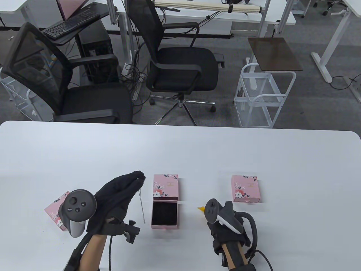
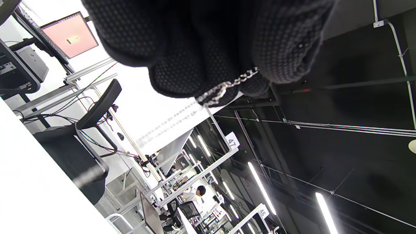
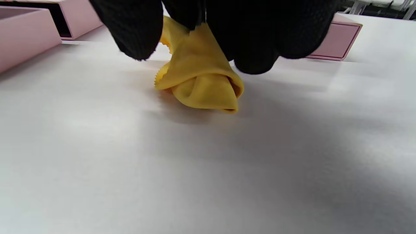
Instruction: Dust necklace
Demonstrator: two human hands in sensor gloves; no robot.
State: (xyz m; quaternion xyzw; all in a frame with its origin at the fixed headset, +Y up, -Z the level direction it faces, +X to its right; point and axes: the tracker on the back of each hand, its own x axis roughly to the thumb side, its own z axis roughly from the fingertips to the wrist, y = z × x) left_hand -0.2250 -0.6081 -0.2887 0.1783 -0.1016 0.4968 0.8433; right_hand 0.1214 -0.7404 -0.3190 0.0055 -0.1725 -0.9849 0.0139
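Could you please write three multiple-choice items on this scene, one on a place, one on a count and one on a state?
1. Where is the necklace?
A. Hanging from the left hand
B. Lying in the open box
C. Under the right hand

2. How many pink boxes are on the table?
A. One
B. Three
C. Five

3. What is the state of the middle box?
A. Closed
B. Drawer pulled out, empty
C. Upside down

Answers:
1. A: the chain dangles from the raised fingertips of the left hand, beside the open drawer.
2. B: one lies by the left hand, one in the middle, one on the right.
3. B: the dark lining of its drawer shows with nothing in it.

The right hand grips the yellow cloth.
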